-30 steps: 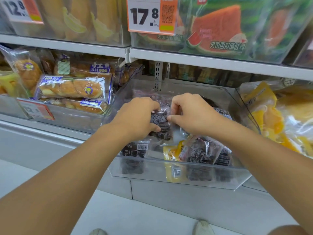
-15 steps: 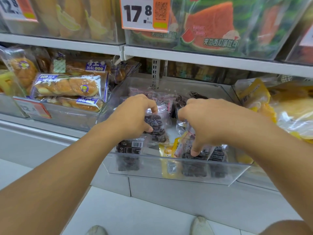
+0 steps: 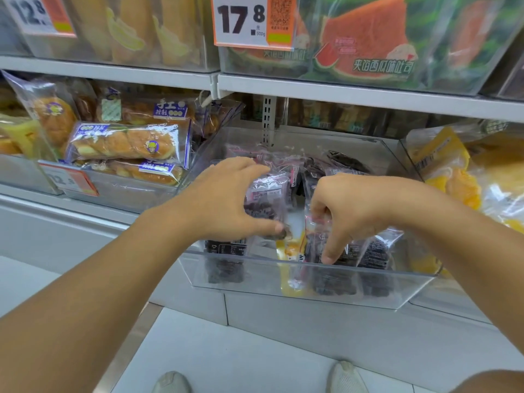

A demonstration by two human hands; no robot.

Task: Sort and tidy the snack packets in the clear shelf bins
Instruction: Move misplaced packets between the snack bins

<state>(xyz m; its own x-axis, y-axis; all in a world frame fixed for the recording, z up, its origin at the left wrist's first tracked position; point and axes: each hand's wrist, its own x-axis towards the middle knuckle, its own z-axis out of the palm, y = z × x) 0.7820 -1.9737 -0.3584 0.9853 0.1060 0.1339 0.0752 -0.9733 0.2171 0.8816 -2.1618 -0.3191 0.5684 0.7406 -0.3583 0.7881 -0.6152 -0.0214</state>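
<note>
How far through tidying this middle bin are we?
Partly done: several dark packets already stand along the clear bin's front wall. In hand: the left hand grips an upright dark packet; the right hand reaches among the front ones. Left: a yellow packet sits among them, and the back packets look jumbled.

Price tag 17.8 (image 3: 253,21) hangs above my hands; my two pale shoes (image 3: 344,377) on white floor (image 3: 241,358) below them.
</note>
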